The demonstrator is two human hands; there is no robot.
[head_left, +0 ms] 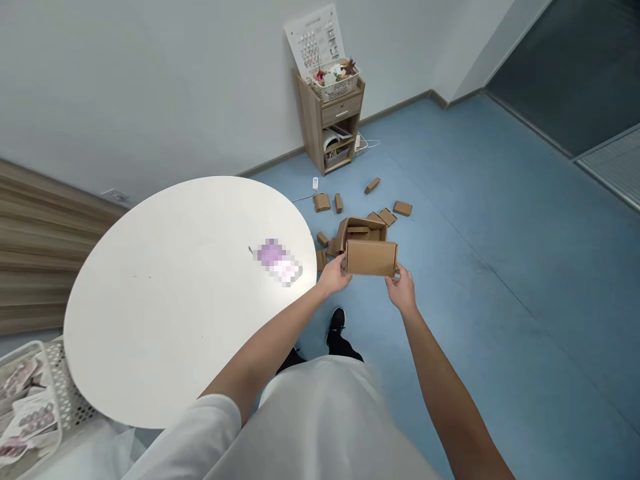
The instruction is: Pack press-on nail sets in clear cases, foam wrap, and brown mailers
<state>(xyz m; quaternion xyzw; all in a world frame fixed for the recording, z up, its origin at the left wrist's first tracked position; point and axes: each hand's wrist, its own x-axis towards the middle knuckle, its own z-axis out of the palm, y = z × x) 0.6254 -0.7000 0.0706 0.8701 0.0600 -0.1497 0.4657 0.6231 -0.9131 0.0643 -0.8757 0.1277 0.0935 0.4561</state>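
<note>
A closed brown cardboard box (371, 258) is held level between my two hands, over the floor to the right of the white table. My left hand (335, 275) grips its left end, with the thumb and fingers at the edge. At the right end, my right hand (401, 287) holds the lower corner. Just beyond it, a larger open carton (343, 233) stands on the floor with brown boxes inside, partly hidden by the held box. Small brown boxes, such as one (403, 208) on the right, lie scattered around the carton.
A round white table (185, 300) fills the left, with a blurred purple and white item (279, 261) near its right edge. A wooden cabinet (313, 127) bearing a basket (340, 88) stands by the wall. Another white basket (63, 393) is at lower left.
</note>
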